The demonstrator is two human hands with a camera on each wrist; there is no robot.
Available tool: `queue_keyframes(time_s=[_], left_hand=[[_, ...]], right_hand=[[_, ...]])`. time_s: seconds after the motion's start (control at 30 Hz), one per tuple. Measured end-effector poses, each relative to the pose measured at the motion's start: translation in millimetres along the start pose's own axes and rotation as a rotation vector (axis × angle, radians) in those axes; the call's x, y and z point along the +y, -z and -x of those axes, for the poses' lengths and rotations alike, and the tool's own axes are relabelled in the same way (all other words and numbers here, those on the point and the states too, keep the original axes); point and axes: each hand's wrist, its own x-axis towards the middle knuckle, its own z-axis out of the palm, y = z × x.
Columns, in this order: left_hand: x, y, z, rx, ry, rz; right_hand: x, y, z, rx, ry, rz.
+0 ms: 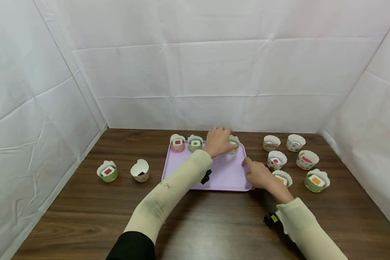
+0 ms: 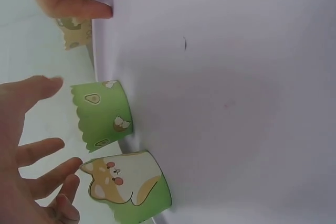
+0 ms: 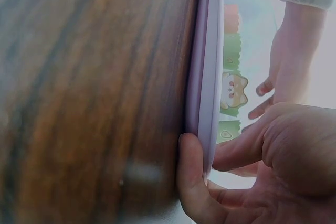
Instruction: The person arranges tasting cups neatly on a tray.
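Observation:
A lilac tray point(image 1: 225, 173) lies on the table. Along its far side stand a pink paper cup point(image 1: 177, 147) and a green paper cup point(image 1: 195, 146), each with a small coloured block inside. My left hand point(image 1: 219, 141) hovers over this row with spread fingers, beside a green avocado-print cup point(image 2: 105, 114) and a cup with a dog picture point(image 2: 126, 179). In the head view this hand hides the dog cup. My right hand point(image 1: 260, 175) pinches the tray's right rim between thumb and fingers, as the right wrist view shows.
Right of the tray stand several patterned paper cups, among them a green one point(image 1: 317, 180) with an orange-marked block. To the left are another green cup point(image 1: 107, 171) and a pale cup point(image 1: 140, 170). White sheet walls point(image 1: 214, 72) enclose the brown wooden table point(image 1: 100, 220).

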Motion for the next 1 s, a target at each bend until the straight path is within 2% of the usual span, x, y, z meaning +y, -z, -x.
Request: queue_keyframes(time_s=[0.3,0.5,0.6,0.77,1.0], left_hand=[[-21.3,10.3,21.3,0.037,-0.001,0.196],[-38.5,17.0,32.6,0.097,0.012,0.285],[-45.2,22.0,40.8,0.118,-0.005,0.348],[-56.5,29.8,59.9,0.159,-0.054,0.464],[-69.5,38.1,93.4,0.213,-0.061,0.495]], right_hand=[[1.1,-1.0,1.4,0.022,0.033,-0.001],[1.1,-0.4,0.6,0.017,0.031,-0.008],[2.0,-0.2,0.3,0.018,0.037,-0.002],[2.3,0.1,0.1,0.014,0.031,-0.014],[0.4,0.3,0.6,0.002,0.011,-0.012]])
